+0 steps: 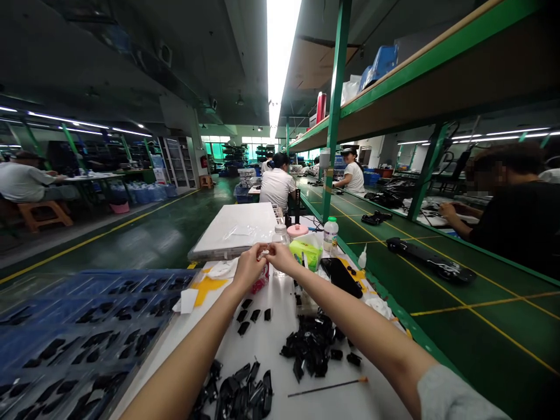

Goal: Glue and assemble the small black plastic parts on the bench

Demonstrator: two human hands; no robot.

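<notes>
My left hand (249, 267) and my right hand (281, 258) meet at the far end of the white work table (280, 361), arms stretched forward. Both have their fingers pinched together around something small and whitish that I cannot make out. Just below the fingertips stands a red-and-white packet (261, 281), partly covered by my left hand. Nearer to me lie a few loose black plastic parts (243, 315). A larger heap of black parts (310, 344) sits under my right forearm, and another pile (245, 391) lies at the front edge. A thin rod with an orange end (328, 387) rests beside them.
On the left, blue trays (100, 332) hold rows of black parts. A flat white stack (238, 227) stands beyond my hands. A clear jar, green tissue pack (305, 255), white bottle (331, 234) and black phone (341, 277) line the right. Green conveyor (437, 303) beyond; co-workers sit nearby.
</notes>
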